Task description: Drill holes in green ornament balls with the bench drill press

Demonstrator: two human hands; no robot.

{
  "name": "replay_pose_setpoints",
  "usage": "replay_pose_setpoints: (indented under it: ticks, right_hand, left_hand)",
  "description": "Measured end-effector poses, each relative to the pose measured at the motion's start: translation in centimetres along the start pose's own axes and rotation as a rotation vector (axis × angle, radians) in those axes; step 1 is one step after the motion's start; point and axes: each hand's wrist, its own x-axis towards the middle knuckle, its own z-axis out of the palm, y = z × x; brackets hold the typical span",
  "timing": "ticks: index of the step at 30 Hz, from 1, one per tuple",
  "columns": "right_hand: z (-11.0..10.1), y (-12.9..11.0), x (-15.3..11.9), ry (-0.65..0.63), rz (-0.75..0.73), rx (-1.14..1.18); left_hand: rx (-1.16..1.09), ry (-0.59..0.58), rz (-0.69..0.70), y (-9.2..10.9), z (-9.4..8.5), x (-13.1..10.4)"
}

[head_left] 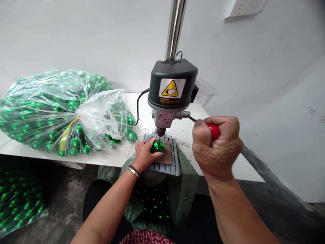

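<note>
A shiny green ball (159, 146) rests on a brown board (167, 158) on the grooved grey base of a drill press (174, 78). My left hand (147, 151) grips the ball from its left side, fingers and thumb around it. Directly above the ball is the drill chuck (161, 131); whether the bit touches the ball I cannot tell. On the right, my right hand (217, 145) is closed round the red knob (214, 131) of the press lever, whose metal rod runs to the machine's side.
A tied clear plastic bag (50, 112) full of green balls lies on the white table (119, 159) at left. Dark shavings are scattered around the base. More green balls fill a bag (20, 200) on the floor and a green sack (152, 200) below the base.
</note>
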Motion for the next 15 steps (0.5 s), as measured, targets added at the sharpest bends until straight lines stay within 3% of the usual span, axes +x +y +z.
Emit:
replay_pose_setpoints:
  ticks: [6, 15]
  right_hand:
    - [0.9, 1.4, -1.8, 0.112, -0.102, 0.016]
    - [1.5, 2.9, -3.8, 0.119, -0.161, 0.061]
  left_hand:
    - [-0.026, -0.013, 0.005, -0.1, 0.0, 0.0]
    - [-0.038, -0.018, 0.009, -0.3, 0.1, 0.1]
